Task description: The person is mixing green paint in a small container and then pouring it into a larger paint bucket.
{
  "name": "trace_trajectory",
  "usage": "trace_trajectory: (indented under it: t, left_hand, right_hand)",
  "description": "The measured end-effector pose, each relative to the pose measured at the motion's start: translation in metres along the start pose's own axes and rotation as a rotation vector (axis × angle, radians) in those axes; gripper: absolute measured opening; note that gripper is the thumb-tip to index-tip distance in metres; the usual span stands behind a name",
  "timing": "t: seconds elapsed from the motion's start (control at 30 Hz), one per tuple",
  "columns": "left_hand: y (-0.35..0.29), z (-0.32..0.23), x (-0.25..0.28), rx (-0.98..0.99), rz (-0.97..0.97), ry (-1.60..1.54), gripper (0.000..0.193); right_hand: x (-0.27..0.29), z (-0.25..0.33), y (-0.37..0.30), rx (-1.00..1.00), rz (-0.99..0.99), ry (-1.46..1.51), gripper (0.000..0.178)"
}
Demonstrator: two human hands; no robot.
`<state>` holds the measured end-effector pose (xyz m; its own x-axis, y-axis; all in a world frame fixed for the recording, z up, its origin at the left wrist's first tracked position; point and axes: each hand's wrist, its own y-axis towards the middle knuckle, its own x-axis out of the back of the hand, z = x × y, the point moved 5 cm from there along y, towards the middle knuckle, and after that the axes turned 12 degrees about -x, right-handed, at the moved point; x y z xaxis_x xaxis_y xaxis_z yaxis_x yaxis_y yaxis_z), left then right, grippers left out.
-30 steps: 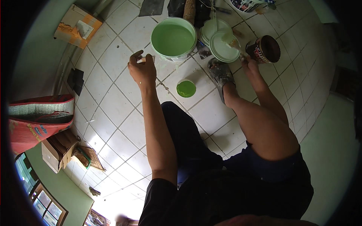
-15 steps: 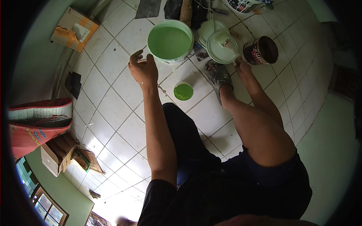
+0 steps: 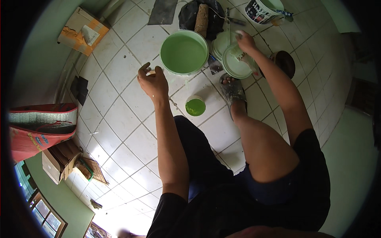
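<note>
A white bucket (image 3: 258,14) carries printed lettering. The left hand (image 3: 154,82) curves, thumb and fingers apart; the right hand (image 3: 246,42) extends near the pale lid (image 3: 233,69), its grip I cannot tell.

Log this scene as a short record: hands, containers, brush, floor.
Left hand: fingers curled, at the near left of the large bucket; grip unclear
Right hand: by the pale lids; grip unclear
Bucket: open, holding pale green liquid
Cup: small, brighter green contents, nearer the person than the bucket
Brush: lying on the nearer lid, bristles toward the upper left
Floor: white tiles with dark joints
</note>
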<state>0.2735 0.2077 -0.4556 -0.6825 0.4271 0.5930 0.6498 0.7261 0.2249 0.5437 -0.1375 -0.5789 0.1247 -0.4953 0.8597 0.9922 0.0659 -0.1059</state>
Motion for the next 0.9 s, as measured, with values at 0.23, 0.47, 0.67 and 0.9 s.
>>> trace_trajectory:
  t: [0.23, 0.47, 0.67, 0.9]
  left_hand:
    - [0.000, 0.009, 0.008, 0.025, -0.020, -0.027, 0.035]
    - [-0.005, 0.027, 0.045, 0.072, 0.056, 0.079, 0.038]
    - [-0.008, 0.018, 0.038, 0.070, 0.126, 0.050, 0.038]
    - [-0.005, 0.032, 0.045, 0.076, 0.072, 0.065, 0.040]
  right_hand:
    - [-0.051, 0.011, 0.103, -0.056, 0.137, -0.176, 0.047]
    - [-0.055, 0.079, 0.074, -0.238, 0.222, -0.196, 0.046]
    - [-0.046, 0.055, 0.087, -0.132, 0.283, -0.269, 0.049]
    - [-0.072, 0.030, 0.099, -0.086, 0.342, -0.029, 0.057]
